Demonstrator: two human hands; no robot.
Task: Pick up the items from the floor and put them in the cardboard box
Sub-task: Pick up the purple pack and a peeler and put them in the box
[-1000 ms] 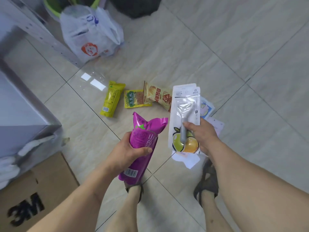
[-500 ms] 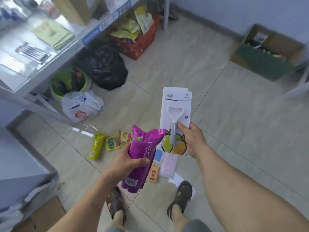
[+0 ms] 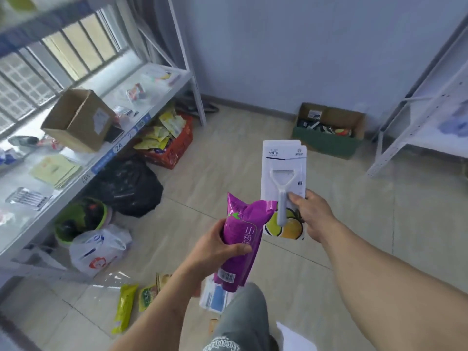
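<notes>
Snack packets [image 3: 125,306] that filled the middle of the floor a second ago now lie low at the left, as the view has lifted to take in shelving [image 3: 106,148] and a far cardboard box [image 3: 329,130]. Left hand [image 3: 215,249] still grips the purple pouch [image 3: 241,239] — right hand [image 3: 312,216] still pinches the carded fruit peeler [image 3: 282,178], both held upright, well short of the box.

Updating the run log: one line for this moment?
left hand: purple pouch | right hand: peeler pack | cardboard box: ahead
</notes>
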